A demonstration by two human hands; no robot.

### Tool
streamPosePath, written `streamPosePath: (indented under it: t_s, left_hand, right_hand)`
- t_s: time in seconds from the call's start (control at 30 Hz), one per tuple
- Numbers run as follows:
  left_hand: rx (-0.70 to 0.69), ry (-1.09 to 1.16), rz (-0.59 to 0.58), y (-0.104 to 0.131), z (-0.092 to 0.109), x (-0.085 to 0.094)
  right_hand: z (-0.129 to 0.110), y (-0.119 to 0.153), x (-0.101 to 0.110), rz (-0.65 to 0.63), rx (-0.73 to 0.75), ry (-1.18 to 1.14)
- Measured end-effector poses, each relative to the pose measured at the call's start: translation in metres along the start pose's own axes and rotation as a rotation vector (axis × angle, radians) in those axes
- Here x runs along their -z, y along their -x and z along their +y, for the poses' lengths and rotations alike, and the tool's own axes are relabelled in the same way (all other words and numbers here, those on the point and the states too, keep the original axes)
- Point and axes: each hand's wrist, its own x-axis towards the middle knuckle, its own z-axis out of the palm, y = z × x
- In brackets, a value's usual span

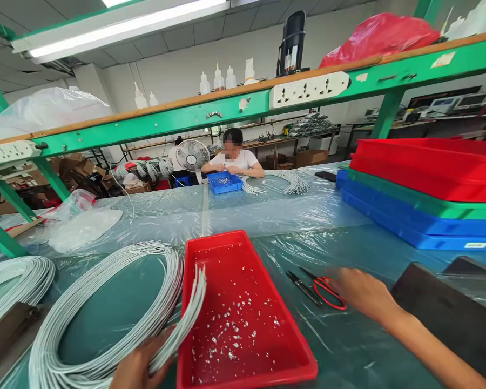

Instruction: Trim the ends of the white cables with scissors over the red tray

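Note:
My left hand (pixel 141 361) is closed round a bundle of pale wires (pixel 186 319), whose ends stick up over the left edge of a red tray (pixel 247 373). Small whitish scraps lie scattered inside the tray. A large coil of the same wire (pixel 51 329) rests on the table to the left, beside my left hand. My right hand (pixel 354 289) is at the red handles of a pair of scissors (pixel 328 292), right of the tray. Its fingers are blurred. Dark tweezers or a similar tool (pixel 303 287) lie next to the scissors.
Stacked red, green and blue trays (pixel 425 216) stand at the right. A dark flat object (pixel 449 319) lies near my right forearm. Another coil (pixel 20 286) is at far left. Across the table sits a person (pixel 243 158) at a blue tray (pixel 224 183). A green shelf (pixel 166 119) spans above.

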Motion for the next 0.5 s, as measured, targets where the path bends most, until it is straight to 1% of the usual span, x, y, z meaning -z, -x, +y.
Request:
streamPosePath:
  t_s: [0.1,0.17,0.23,0.27,0.33,0.4,0.47,0.5]
  left_hand:
    - [0.054,0.046,-0.011,0.001,-0.008,0.002]
    - [0.037,0.075,-0.059,0.002,-0.012,0.002]
    - [0.001,0.129,-0.133,0.003,-0.013,0.003]
    - [-0.005,0.166,-0.160,0.003,-0.012,0.003]
    - [0.027,0.239,-0.166,-0.001,-0.008,0.004]
    - [0.094,0.266,-0.129,-0.009,-0.001,0.003]
    - [0.150,0.265,-0.147,-0.021,0.006,-0.001]
    - [0.155,0.278,-0.160,-0.026,0.008,-0.004]
  right_hand:
    - [0.013,0.011,-0.006,-0.012,-0.024,0.020]
    - [0.016,0.016,-0.011,-0.029,-0.013,0.002]
    - [0.014,0.019,-0.018,-0.057,-0.005,-0.015]
    - [0.012,0.020,-0.022,-0.073,-0.009,-0.015]
    - [0.008,0.019,-0.031,-0.110,-0.029,0.002]
    - [0.003,0.015,-0.038,-0.158,-0.067,0.035]
    - [-0.001,0.010,-0.042,-0.208,-0.118,0.071]
    - [-0.003,0.007,-0.044,-0.224,-0.147,0.089]
